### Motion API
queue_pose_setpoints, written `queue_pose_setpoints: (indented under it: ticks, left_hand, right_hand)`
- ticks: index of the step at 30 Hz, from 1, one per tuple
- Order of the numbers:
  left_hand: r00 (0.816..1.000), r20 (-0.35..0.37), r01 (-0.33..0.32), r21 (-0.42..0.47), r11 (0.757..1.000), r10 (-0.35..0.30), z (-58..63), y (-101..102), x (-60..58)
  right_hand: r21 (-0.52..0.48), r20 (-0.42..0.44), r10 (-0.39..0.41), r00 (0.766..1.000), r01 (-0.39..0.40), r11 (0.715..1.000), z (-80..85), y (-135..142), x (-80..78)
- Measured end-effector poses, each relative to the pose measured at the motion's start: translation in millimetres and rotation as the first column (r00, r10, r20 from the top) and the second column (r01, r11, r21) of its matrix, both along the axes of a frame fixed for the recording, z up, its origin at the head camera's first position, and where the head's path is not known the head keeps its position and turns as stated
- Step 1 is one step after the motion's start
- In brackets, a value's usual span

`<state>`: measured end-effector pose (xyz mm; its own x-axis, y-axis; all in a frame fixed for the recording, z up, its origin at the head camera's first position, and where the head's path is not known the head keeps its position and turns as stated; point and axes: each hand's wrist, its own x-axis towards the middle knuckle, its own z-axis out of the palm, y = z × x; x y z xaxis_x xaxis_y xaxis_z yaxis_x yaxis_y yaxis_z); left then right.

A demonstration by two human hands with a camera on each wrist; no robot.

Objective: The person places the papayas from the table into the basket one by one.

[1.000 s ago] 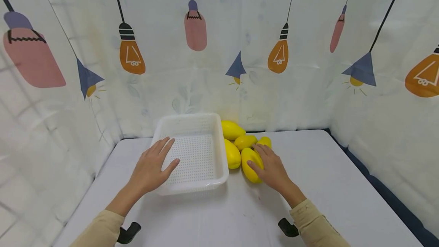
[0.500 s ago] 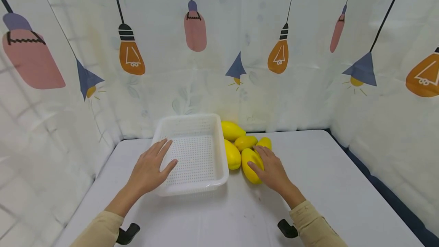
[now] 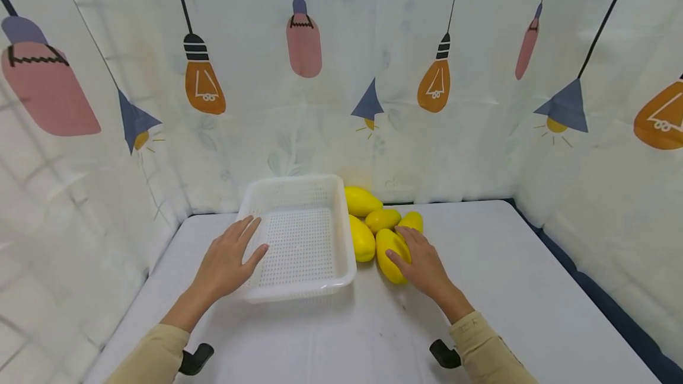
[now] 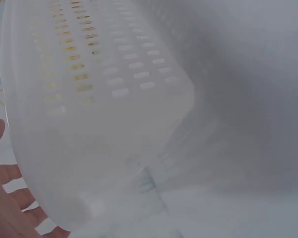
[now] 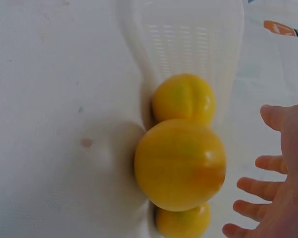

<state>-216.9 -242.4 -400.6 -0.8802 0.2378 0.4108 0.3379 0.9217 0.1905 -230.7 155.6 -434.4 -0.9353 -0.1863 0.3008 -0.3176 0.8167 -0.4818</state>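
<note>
A white perforated plastic basket (image 3: 320, 288) stands on the table in the head view. My left hand (image 3: 223, 262) is over its left side, fingers straight and thumb spread. In the left wrist view the fingers of that hand (image 4: 10, 208) lie by the basket's rim, gripping nothing. Several smooth yellow mangoes lie bunched against the basket's right side. My right hand (image 3: 427, 259) is over the nearest mango (image 3: 388, 256), thumb apart from the fingers. In the right wrist view a gap shows between that hand (image 5: 283, 183) and the large mango (image 5: 179, 166).
A smaller mango (image 3: 411, 221) is partly hidden behind the right fingers. The white-covered table (image 3: 507, 265) ends near a patterned curtain (image 3: 320, 129) behind and at both sides. Black curved pieces (image 3: 445, 354) stick out at both cuffs.
My left hand has shifted slightly left, toward the basket's left edge. My right hand and the mangoes have stayed where they were.
</note>
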Motion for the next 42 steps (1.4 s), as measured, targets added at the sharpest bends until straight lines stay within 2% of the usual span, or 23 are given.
queue_pose_setpoints:
  ticks: [7,28,42]
  left_hand:
    - [0.999,0.038,-0.014,0.010,1.000,0.014,-2.0,-5,-0.6]
    - [0.997,0.075,-0.038,0.043,0.998,0.035,-6.5,-15,-2.5]
    - [0.994,0.105,-0.033,0.075,0.997,0.025,-14.0,-23,-4.5]
  right_hand:
    - [-0.012,0.020,-0.010,1.000,0.010,1.000,-3.2,-1,-1.7]
    - [-0.041,0.010,-0.013,1.000,0.013,0.999,-10.6,-4,-4.3]
    - [-0.048,0.064,-0.020,0.998,0.023,0.999,-15.5,-6,-8.1]
